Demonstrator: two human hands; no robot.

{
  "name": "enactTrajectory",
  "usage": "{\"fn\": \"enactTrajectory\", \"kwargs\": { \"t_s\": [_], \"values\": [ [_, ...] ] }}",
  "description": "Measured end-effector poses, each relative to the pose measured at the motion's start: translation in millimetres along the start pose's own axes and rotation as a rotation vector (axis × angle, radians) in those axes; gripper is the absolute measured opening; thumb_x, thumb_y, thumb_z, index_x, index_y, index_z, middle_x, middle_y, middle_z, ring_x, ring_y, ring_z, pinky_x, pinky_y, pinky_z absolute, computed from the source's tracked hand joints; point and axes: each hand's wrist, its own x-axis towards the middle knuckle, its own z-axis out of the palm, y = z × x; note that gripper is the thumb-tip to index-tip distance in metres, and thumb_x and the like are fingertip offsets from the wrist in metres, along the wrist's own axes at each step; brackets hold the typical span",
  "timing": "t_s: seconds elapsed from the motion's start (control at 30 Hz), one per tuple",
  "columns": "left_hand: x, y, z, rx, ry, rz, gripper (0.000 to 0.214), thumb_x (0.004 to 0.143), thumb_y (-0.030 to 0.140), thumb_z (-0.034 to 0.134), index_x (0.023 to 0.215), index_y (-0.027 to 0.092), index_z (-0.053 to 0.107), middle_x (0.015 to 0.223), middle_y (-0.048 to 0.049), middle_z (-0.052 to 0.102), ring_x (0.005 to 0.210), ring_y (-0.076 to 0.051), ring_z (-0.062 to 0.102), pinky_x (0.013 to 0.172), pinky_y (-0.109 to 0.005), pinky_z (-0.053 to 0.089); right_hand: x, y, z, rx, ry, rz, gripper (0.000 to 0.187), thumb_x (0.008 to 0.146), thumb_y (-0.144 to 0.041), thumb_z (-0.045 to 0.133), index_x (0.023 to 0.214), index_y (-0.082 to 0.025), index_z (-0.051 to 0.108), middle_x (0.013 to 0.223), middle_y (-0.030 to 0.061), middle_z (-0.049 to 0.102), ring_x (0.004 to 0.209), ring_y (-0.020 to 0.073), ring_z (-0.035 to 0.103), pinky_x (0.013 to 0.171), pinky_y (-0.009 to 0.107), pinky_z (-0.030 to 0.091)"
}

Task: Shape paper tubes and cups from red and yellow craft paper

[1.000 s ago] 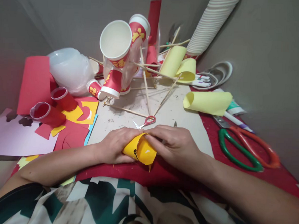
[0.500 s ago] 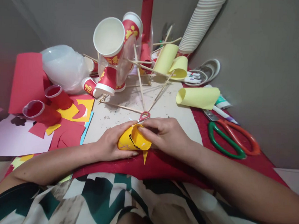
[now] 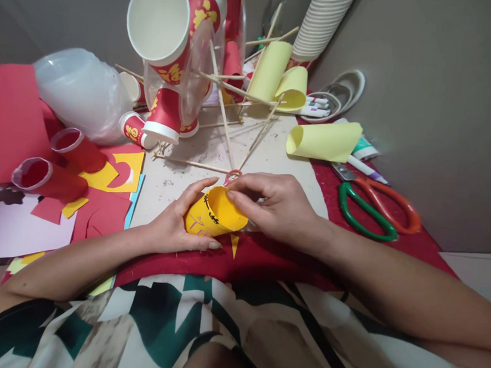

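A yellow paper tube (image 3: 202, 217) lies tilted in my left hand (image 3: 171, 221), its open end facing right. My left thumb runs along its lower side and the fingers along its upper side. Black marks ring the tube near the rim, and purple lines are drawn on its side. My right hand (image 3: 273, 202) pinches the tube's upper rim between thumb and fingers. Just beyond the hands are the red handles of small scissors (image 3: 232, 177), their blades mostly hidden. A thin yellow paper scrap (image 3: 234, 245) lies on the red cloth (image 3: 274, 262) below the tube.
Behind stands a stick frame (image 3: 222, 106) with red and white paper cups (image 3: 162, 111). Large scissors (image 3: 367, 212) and a pale yellow paper roll (image 3: 325, 140) lie right. Two red tubes (image 3: 58, 182), paper scraps and a plastic bag (image 3: 83, 96) sit left; a cup stack (image 3: 321, 29) leans behind.
The view has shifted, so the surroundings sit higher and further left. The yellow tube has turned slightly, showing more purple lines. Both hands keep hold of it.
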Motion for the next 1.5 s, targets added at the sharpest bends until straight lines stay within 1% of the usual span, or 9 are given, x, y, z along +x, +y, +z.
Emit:
{"fn": "enactTrajectory", "kwargs": {
  "t_s": [0.2,0.33,0.5,0.6,0.77,0.9,1.07,1.2,1.5],
  "values": [
    [1,-3,-1.5,-0.049,0.046,-0.034,0.073,0.075,0.04,0.087,0.136,0.021,0.05,0.129,-0.0112,0.062,0.118,-0.028,0.064,0.101,-0.04,0.055,1,-3,-1,0.047,0.041,0.103,0.013,0.089,-0.019,0.061,0.085,-0.017,0.074,0.075,0.0018,0.075,0.064,0.0123,0.066,0.06,0.022,0.052],
    [2,-1,-4.2,-0.06,-0.014,-0.055,0.069,0.074,0.042,0.087,0.131,0.018,0.056,0.125,-0.0111,0.065,0.112,-0.027,0.067,0.098,-0.039,0.057,2,3,0,0.085,0.061,-0.054,0.024,0.089,-0.021,0.067,0.112,-0.018,0.074,0.096,0.0047,0.078,0.077,0.0135,0.071,0.066,0.023,0.057],
    [0,0,-3.9,-0.14,-0.089,-0.102,0.074,0.07,0.043,0.089,0.132,0.017,0.059,0.123,-0.0118,0.068,0.11,-0.028,0.068,0.097,-0.04,0.057,-1,-2,-4,0.002,-0.002,-0.173,0.016,0.095,-0.019,0.061,0.09,-0.022,0.076,0.086,0.0039,0.078,0.078,0.016,0.073,0.072,0.026,0.059],
    [-2,0,-4.9,-0.218,-0.055,-0.124,0.077,0.068,0.045,0.09,0.132,0.018,0.058,0.129,-0.0124,0.064,0.118,-0.03,0.064,0.103,-0.042,0.053,-3,-8,-6,-0.012,0.053,-0.081,0.015,0.092,-0.023,0.063,0.083,-0.022,0.074,0.08,0.0038,0.076,0.069,0.0161,0.071,0.066,0.027,0.057],
    [-1,1,-8.1,-0.459,0.121,-0.272,0.075,0.073,0.052,0.085,0.134,0.023,0.052,0.121,-0.0102,0.062,0.111,-0.026,0.063,0.096,-0.038,0.054,-1,-10,-1,0.073,0.254,0.287,0.008,0.079,-0.029,0.073,0.076,-0.022,0.076,0.071,0.0031,0.075,0.056,0.0155,0.065,0.049,0.025,0.052],
    [0,3,-7.0,-0.639,0.185,-0.362,0.063,0.075,0.055,0.084,0.122,0.022,0.056,0.11,-0.0063,0.064,0.098,-0.019,0.065,0.086,-0.03,0.052,3,-7,3,0.199,0.233,0.472,0.02,0.07,-0.039,0.079,0.076,-0.02,0.078,0.071,0.0057,0.076,0.056,0.0179,0.066,0.049,0.027,0.056],
    [0,3,-7.5,-0.701,0.197,-0.419,0.055,0.079,0.06,0.078,0.11,0.019,0.059,0.099,-0.0043,0.066,0.083,-0.014,0.064,0.077,-0.025,0.05,2,2,5,0.191,0.178,0.429,0.033,0.07,-0.046,0.08,0.089,-0.02,0.08,0.08,0.0082,0.078,0.062,0.0201,0.071,0.054,0.03,0.059],
    [1,1,-7.3,-0.754,0.164,-0.456,0.052,0.077,0.059,0.08,0.103,0.017,0.064,0.094,-0.004,0.066,0.08,-0.014,0.062,0.072,-0.023,0.048,0,4,3,0.063,0.203,0.387,0.025,0.074,-0.046,0.074,0.073,-0.022,0.078,0.071,0.0072,0.077,0.058,0.0206,0.069,0.049,0.029,0.053],
    [7,-5,-4.0,-0.902,0.203,-0.503,0.05,0.07,0.057,0.083,0.09,0.016,0.063,0.084,-0.0018,0.065,0.073,-0.014,0.06,0.066,-0.024,0.046,-3,-1,2,-0.109,0.114,0.096,0.017,0.085,-0.033,0.067,0.074,-0.02,0.072,0.073,0.0049,0.076,0.046,0.0127,0.059,0.044,0.025,0.045]
  ]
}}
